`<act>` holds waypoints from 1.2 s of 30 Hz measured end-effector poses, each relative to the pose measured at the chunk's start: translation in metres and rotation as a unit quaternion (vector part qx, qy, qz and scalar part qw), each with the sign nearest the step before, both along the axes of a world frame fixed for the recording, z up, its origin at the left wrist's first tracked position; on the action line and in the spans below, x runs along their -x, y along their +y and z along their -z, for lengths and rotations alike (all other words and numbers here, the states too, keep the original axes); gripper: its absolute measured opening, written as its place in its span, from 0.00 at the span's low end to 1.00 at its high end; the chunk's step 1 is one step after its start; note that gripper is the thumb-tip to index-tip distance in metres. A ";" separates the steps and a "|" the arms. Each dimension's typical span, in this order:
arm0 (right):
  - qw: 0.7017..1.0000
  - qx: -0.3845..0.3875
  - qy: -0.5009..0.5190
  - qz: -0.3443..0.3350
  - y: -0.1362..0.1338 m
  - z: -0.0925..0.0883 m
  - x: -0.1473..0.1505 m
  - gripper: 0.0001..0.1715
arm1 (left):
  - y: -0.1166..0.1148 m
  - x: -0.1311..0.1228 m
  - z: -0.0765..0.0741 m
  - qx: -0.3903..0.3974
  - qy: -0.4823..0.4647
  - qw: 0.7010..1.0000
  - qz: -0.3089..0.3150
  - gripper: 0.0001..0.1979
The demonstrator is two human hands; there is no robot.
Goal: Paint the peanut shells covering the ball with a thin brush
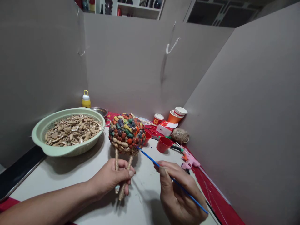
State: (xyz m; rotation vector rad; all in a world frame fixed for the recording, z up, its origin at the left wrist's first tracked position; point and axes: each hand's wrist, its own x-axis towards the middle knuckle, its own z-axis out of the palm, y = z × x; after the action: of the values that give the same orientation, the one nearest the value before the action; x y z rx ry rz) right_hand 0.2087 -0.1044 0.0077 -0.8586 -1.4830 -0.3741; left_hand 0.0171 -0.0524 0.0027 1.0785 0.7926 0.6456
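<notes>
A round ball covered in nut shells (126,129), painted red, orange, green, yellow and dark blue, stands on twine-wrapped legs; some shells along its lower edge are bare tan. My left hand (117,175) is closed around two of these legs below the ball. In my right hand (180,190) is a thin blue paintbrush (161,167), pinched between thumb and fingers. The brush tip touches the lower right side of the ball. Two red cups (164,144) stand behind and to the right, one partly hidden by the ball.
A pale green basket (38,137) of empty shells stands at the left, before a metal bowl (99,111) and a yellow bottle (86,101). At right lie a twine ball (180,136), a pink glue gun (191,160) and stacked paper cups (177,115). Grey panels enclose the table.
</notes>
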 end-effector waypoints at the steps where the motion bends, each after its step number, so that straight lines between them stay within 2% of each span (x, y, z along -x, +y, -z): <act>1: 1.000 -0.005 -0.002 -0.001 0.000 0.000 0.000 0.12 | 0.000 0.000 0.000 -0.002 0.000 1.000 -0.002 0.25; 5: 0.999 -0.016 -0.034 0.005 -0.003 -0.004 0.003 0.13 | 0.001 -0.001 0.000 -0.009 -0.002 1.000 -0.011 0.25; 8: 0.998 0.004 -0.056 0.002 -0.004 -0.006 0.005 0.12 | 0.001 -0.002 0.000 -0.013 0.001 1.000 -0.025 0.24; 11: 0.999 0.016 -0.036 -0.020 -0.004 -0.002 0.007 0.12 | 0.002 -0.002 0.000 -0.015 0.003 0.999 -0.031 0.25; 15: 0.999 -0.012 0.004 -0.035 -0.004 0.004 0.005 0.14 | 0.003 -0.001 0.001 -0.015 0.000 1.000 -0.026 0.27; 20: 0.999 -0.039 -0.010 -0.031 -0.004 0.002 0.004 0.17 | 0.002 0.000 0.002 -0.013 0.002 1.000 -0.022 0.27; 26: 0.999 0.003 -0.020 -0.024 -0.003 -0.003 0.010 0.13 | 0.002 -0.001 -0.001 -0.016 -0.001 1.000 -0.027 0.26; 31: 0.998 -0.010 0.002 -0.054 -0.003 0.002 0.006 0.17 | 0.002 0.000 -0.004 -0.014 0.000 1.000 -0.028 0.26; 36: 0.998 -0.029 -0.001 -0.048 -0.001 0.004 0.003 0.17 | 0.001 -0.001 -0.001 -0.018 -0.004 1.000 -0.017 0.26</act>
State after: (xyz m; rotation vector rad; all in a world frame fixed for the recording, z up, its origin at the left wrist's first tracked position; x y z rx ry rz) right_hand 0.2058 -0.1059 0.0033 -0.7382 -1.5023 -0.3441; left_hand 0.0177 -0.0515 0.0036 1.0964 0.7963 0.6960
